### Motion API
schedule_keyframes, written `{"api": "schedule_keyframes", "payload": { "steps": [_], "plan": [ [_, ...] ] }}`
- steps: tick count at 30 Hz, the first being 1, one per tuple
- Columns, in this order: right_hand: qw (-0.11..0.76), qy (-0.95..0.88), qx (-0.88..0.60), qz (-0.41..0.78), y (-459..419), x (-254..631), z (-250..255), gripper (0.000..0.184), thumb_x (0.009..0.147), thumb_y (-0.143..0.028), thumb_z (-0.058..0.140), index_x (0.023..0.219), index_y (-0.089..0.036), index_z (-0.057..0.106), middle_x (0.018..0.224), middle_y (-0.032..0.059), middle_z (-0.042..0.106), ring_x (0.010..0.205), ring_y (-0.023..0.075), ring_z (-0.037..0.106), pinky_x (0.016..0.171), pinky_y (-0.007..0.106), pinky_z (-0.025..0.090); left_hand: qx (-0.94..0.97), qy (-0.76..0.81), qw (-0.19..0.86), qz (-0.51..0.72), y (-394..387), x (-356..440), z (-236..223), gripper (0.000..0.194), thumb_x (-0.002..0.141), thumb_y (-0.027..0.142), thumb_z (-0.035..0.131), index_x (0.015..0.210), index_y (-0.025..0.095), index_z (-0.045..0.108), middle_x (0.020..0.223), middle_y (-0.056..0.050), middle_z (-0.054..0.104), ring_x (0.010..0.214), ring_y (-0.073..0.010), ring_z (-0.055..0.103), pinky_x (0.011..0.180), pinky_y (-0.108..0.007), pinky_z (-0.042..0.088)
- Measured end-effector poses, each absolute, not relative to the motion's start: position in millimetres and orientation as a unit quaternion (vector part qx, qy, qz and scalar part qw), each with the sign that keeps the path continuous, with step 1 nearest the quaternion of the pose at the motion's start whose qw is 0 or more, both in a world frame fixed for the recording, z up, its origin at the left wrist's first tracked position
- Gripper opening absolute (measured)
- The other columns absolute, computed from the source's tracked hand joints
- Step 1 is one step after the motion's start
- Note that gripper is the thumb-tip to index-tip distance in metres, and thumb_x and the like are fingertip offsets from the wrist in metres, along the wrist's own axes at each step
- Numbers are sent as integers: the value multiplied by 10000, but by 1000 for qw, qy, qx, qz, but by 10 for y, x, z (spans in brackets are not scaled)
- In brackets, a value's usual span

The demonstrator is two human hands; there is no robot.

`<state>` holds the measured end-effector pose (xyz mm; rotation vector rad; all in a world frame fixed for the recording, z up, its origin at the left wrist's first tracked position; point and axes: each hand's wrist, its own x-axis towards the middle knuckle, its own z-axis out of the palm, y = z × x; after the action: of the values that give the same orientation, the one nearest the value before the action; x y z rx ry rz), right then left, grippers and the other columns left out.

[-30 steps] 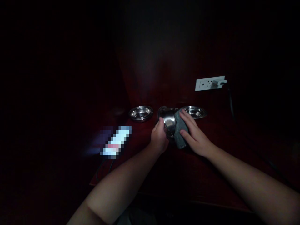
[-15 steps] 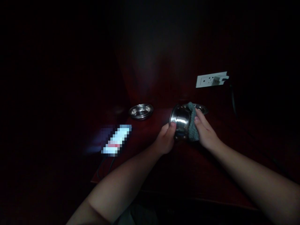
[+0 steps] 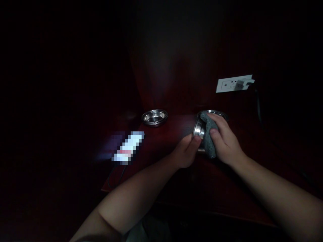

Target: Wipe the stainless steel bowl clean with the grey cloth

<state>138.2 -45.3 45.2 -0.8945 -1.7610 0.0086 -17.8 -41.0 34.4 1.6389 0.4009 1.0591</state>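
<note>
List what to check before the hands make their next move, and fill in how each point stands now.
1. Left hand has hold of the metal pot: ok, thumb on its outside.
2. Right hand has the cloth against the pot: ok.
3. Shallow metal bowl clear of both hands: ok, it stands apart to the left.
4. Metal dish clear of the right hand: cannot tell, hand and cloth overlap it in view.
5. Inside of the pot clean: cannot tell, hidden from view.
6. Light good over the whole table: not ok, much of it is dark.
</note>
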Motion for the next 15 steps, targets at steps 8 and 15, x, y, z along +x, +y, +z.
{"api": "schedule_keyframes", "payload": {
  "steps": [8,15],
  "plan": [
    [480,-782,-386,-94,-505,1296,500,516,867,-297,504,1368,-184,455,1407,157,421,1296,328,407,1068,542,343,709,129,510,469,-373,-156,319,565,878,605,331,1163,165,544,1112,-110,618,973,-195,575,908,-330,434],
    [437,-809,-361,-154,-486,1261,468,624,838,-259,552,1430,-278,358,1527,98,256,1386,388,241,1071,628,289,605,169,568,532,-413,-101,340,559,804,636,459,1093,195,645,1160,-85,654,1120,-212,577,997,-306,409]
  ]
}}
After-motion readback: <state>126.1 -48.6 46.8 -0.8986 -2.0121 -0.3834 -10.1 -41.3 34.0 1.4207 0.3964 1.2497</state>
